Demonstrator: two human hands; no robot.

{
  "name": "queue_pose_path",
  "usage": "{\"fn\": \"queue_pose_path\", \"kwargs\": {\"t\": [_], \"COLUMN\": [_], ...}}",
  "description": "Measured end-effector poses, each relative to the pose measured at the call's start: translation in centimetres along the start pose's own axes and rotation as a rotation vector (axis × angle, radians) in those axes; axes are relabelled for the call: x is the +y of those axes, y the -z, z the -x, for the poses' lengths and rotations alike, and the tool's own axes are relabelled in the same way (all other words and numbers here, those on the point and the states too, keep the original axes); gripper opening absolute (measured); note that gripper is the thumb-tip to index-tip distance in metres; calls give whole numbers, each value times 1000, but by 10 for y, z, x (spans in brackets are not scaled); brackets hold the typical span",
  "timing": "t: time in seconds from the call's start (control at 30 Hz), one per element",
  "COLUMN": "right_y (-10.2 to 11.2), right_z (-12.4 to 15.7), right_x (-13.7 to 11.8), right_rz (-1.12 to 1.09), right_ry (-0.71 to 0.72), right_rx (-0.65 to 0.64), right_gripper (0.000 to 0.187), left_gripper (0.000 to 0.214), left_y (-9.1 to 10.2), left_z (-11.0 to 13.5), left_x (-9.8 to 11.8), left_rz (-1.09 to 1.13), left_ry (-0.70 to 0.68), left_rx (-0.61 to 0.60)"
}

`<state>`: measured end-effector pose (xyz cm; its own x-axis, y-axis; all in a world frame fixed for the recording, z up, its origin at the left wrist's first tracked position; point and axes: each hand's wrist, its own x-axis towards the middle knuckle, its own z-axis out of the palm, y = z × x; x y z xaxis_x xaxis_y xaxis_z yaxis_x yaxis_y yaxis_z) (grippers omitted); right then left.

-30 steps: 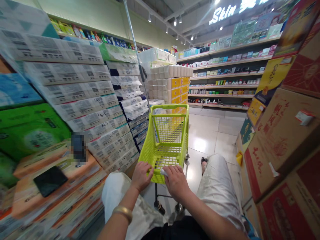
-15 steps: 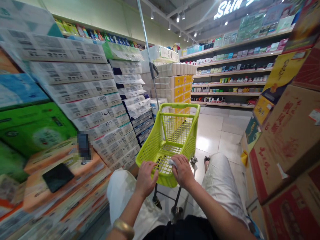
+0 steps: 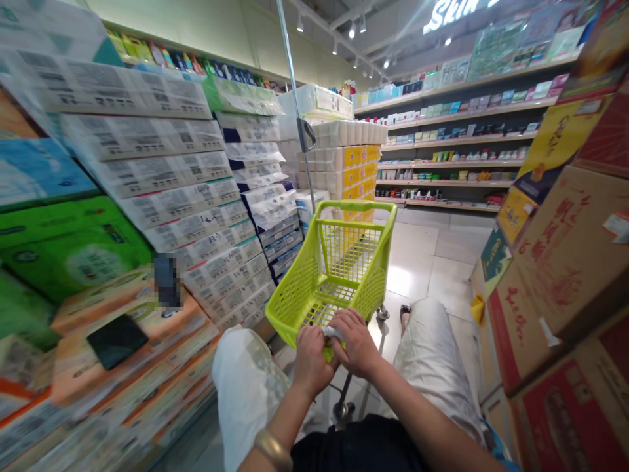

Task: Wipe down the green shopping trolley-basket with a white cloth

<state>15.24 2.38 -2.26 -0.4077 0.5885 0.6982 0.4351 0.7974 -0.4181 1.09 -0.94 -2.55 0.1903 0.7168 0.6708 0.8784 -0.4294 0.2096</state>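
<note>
A small lime-green shopping cart [image 3: 344,262] stands in the aisle in front of my knees, its basket empty. My left hand [image 3: 310,359] and my right hand [image 3: 354,346] are both closed on the near rim of the cart, side by side and almost touching. A small white crumpled bit [image 3: 333,333] shows between my right fingers and the rim; I cannot make out what it is. A gold bangle [image 3: 271,448] sits on my left wrist. My legs in pale trousers [image 3: 432,367] flank the cart.
Stacked packs of tissue and paper rolls [image 3: 162,190] fill the left side, with a dark phone-like slab [image 3: 116,339] lying on them. Cardboard cartons [image 3: 555,275] tower on the right. A tiled floor [image 3: 432,262] leads to shelves of bottles [image 3: 442,157]. A metal pole [image 3: 299,111] rises behind the cart.
The cart has turned and tilted to the right. My hands have drawn closer together on its near rim, and my left hand has closed tighter.
</note>
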Motion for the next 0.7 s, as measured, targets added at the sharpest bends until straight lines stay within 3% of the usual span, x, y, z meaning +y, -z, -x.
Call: {"fn": "queue_pose_path", "kwargs": {"t": [0.13, 0.27, 0.37, 0.57, 0.7], "right_y": [5, 9, 6, -3, 3], "right_z": [-12, -28, -32, -13, -15], "right_x": [16, 37, 35, -14, -14], "right_rz": [64, 136, 168, 31, 23], "right_ry": [16, -121, -195, 42, 112], "right_rx": [-16, 102, 174, -89, -176], "right_gripper": [24, 23, 25, 16, 10], "left_gripper": [15, 16, 17, 15, 14], "left_y": [8, 14, 17, 21, 23], "left_z": [5, 13, 19, 27, 31], "left_x": [-1, -1, -1, -4, -6], "left_rz": [-12, -21, -27, -18, -24], "left_ry": [17, 44, 60, 12, -7], "left_rx": [4, 18, 54, 88, 82]}}
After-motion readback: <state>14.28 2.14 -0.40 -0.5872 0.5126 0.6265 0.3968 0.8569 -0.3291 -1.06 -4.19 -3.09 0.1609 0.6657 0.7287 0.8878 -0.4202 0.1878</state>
